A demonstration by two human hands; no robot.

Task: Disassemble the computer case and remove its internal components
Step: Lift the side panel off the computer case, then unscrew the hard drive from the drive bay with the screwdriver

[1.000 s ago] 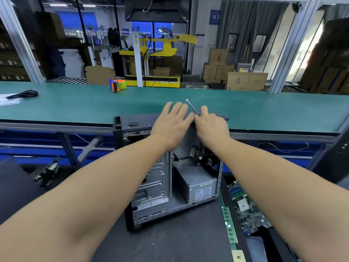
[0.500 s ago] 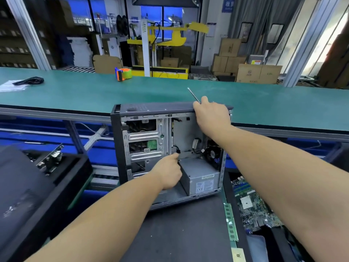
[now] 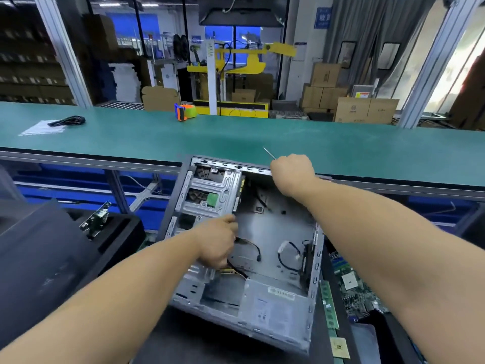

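Gripping the far top rim of the open grey sheet-metal computer case (image 3: 275, 227), the right hand (image 3: 292, 174) has its fingers curled over the edge together with a thin silver screwdriver (image 3: 269, 153) whose shaft pokes up and to the far left. The case sits tilted on the dark near work surface, its far edge just beside the long green counter (image 3: 236, 137), open side facing the camera. The left hand (image 3: 217, 243) reaches inside at the middle left, next to the silver perforated drive cage (image 3: 210, 193), fingers bunched around a bundle of black and yellow cables (image 3: 236, 270); exactly which lead they pinch I cannot tell. The shell looks stiff but moderately heavy and likely to rock, so the folded rim, where the right hand is, seems the sound place to steady it; the stamped edges may be sharp. The cables are soft and limp, and would best be taken at their plugs, not mid-length, since tugging the wire could strain a connector. The boxy grey power supply (image 3: 273, 300) at the near corner looks dense and rigid, best held by its casing. A green circuit board (image 3: 359, 292) lies to the right, outside the case.
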